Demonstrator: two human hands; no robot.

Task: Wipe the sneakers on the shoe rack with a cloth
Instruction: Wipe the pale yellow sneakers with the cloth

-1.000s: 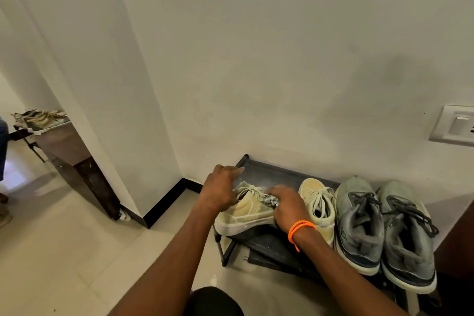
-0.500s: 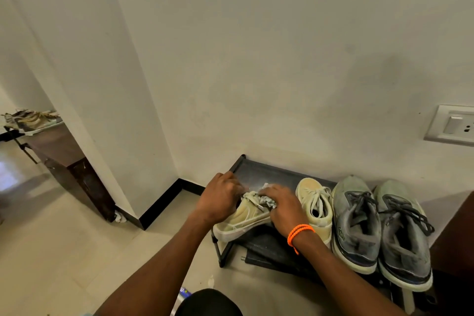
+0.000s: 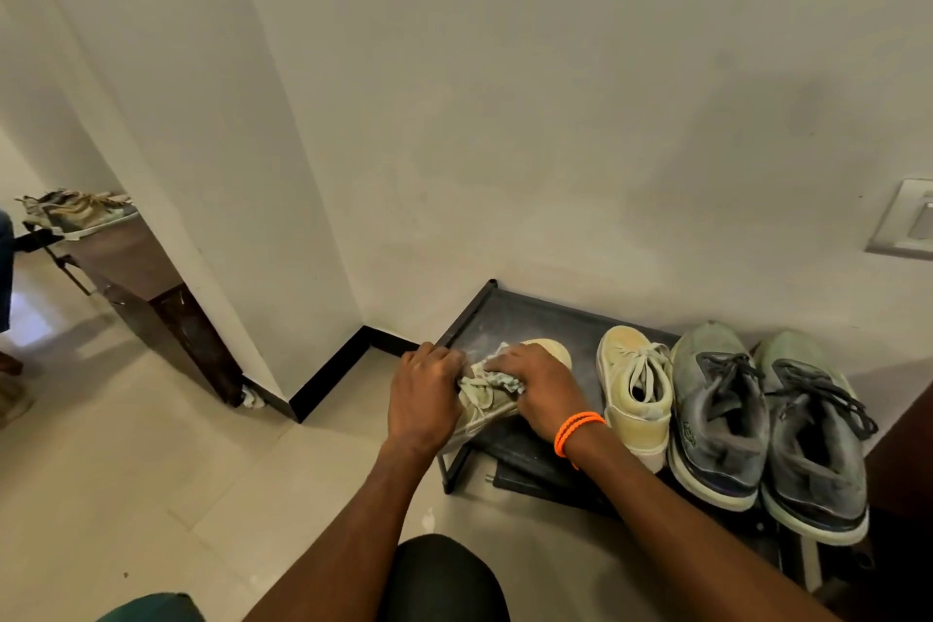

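A black shoe rack (image 3: 510, 313) stands against the wall. On its left end lies a cream sneaker (image 3: 484, 402), turned sideways. My left hand (image 3: 424, 394) grips its heel side. My right hand (image 3: 537, 389), with an orange band at the wrist, holds a crumpled pale cloth (image 3: 502, 371) pressed on the sneaker's top near the laces. The matching cream sneaker (image 3: 636, 389) stands upright to the right.
Two grey sneakers (image 3: 722, 414) (image 3: 813, 439) with dark laces fill the rack's right end. A wall corner with black skirting (image 3: 333, 374) lies left of the rack. A dark wooden cabinet (image 3: 151, 298) stands beyond the corner. A switch plate (image 3: 909, 225) is on the wall at right.
The sneaker has been turned, its toe now pointing toward the wall. My left hand has shifted down over its heel side, and my right hand with the cloth has moved toward the toe.
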